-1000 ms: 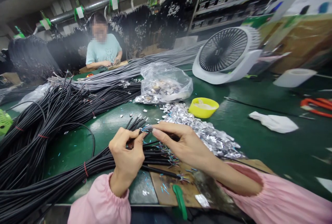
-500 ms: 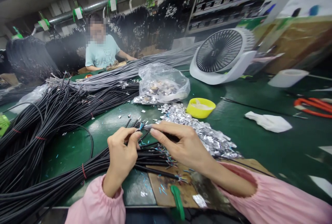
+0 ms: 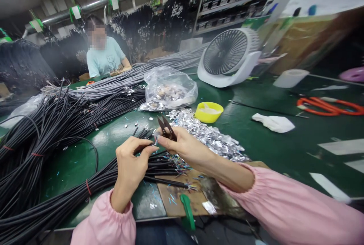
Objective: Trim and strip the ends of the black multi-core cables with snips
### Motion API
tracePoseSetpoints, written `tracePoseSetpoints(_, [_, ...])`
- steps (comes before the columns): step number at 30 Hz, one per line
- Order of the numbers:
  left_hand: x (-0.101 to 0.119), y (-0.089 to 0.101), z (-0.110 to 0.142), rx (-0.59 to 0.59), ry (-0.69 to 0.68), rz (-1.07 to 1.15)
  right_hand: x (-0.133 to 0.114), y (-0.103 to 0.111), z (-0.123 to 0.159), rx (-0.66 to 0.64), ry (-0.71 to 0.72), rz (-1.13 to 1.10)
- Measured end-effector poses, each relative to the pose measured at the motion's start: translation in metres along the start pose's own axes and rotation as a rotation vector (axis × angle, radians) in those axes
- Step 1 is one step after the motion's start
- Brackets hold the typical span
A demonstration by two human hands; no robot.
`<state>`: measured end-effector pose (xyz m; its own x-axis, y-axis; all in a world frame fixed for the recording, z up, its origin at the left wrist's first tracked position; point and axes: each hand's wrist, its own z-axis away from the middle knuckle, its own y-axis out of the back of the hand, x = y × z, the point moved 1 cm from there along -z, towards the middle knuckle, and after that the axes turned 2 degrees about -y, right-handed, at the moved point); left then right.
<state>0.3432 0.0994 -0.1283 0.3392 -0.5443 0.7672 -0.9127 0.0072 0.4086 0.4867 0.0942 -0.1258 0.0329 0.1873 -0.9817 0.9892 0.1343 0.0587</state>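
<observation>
My left hand (image 3: 131,163) is closed, thumb and forefinger pinching the end of a cable; thin wires show at the fingertips. Close beside it, my right hand (image 3: 189,146) is wrapped round a pair of dark thread snips (image 3: 165,125), blades pointing up and away from me. Its thumb and forefinger meet at the thin wire ends, whose exact grip is too small to make out. Under both hands lies a bundle of black cables (image 3: 104,178), tied with a red band, with stripped coloured ends to the right. Silver foil scraps (image 3: 218,139) are heaped beyond my right hand.
More black cables (image 3: 57,124) fill the left side. Behind the foil stand a clear plastic bag (image 3: 170,86), a yellow bowl (image 3: 209,113) and a white fan (image 3: 227,57). Orange-handled scissors (image 3: 318,106) lie at right. A person (image 3: 105,57) sits across the table.
The dark snips now show upright in my right hand, which has turned at the wire ends. My left hand keeps its pinch. The whole view has shifted, with surroundings sliding left.
</observation>
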Motion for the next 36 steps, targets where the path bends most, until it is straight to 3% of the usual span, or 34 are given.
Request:
tracePoseSetpoints(2, [-0.003, 0.0, -0.002, -0.035, 0.066, 0.038, 0.003, -0.001, -0.002, -0.112, -0.041, -0.058])
tracePoseSetpoints(3, [-0.004, 0.0, -0.003, -0.067, 0.1, 0.044, 0.004, -0.001, -0.003, -0.116, 0.006, -0.005])
tracePoseSetpoints(8, [-0.003, 0.0, -0.004, -0.205, 0.178, 0.017, 0.001, -0.001, 0.001, 0.26, 0.605, 0.76])
tracePoseSetpoints(10, [0.0, 0.0, -0.004, -0.208, 0.18, 0.013, 0.002, 0.0, 0.001, 0.361, 0.723, 0.959])
tracePoseSetpoints(12, [0.003, 0.0, -0.004, -0.184, 0.193, 0.026, 0.003, 0.006, -0.001, 0.515, 0.705, 0.983])
tracePoseSetpoints(14, [0.005, 0.0, -0.003, -0.127, 0.21, 0.046, 0.003, 0.013, -0.003, 0.661, 0.585, 0.855])
tracePoseSetpoints(15, [0.005, 0.0, -0.003, -0.088, 0.21, 0.051, 0.003, 0.016, -0.004, 0.659, 0.51, 0.767])
tracePoseSetpoints(18, [0.002, 0.0, -0.001, 0.02, 0.149, 0.03, 0.001, 0.016, -0.006, 0.294, 0.371, 0.554])
tracePoseSetpoints(20, [0.0, -0.001, 0.0, 0.052, 0.097, -0.007, -0.002, 0.012, -0.003, 0.142, 0.351, 0.476])
tracePoseSetpoints(29, [0.0, -0.003, 0.003, 0.082, -0.028, -0.1, -0.001, 0.01, -0.004, 0.137, 0.173, 0.426])
tracePoseSetpoints(33, [-0.001, -0.003, 0.003, 0.08, -0.032, -0.107, 0.003, 0.01, -0.006, 0.087, 0.088, 0.299])
tracePoseSetpoints(36, [-0.001, -0.004, 0.002, 0.03, 0.019, -0.091, 0.003, 0.009, -0.006, 0.016, 0.12, 0.216])
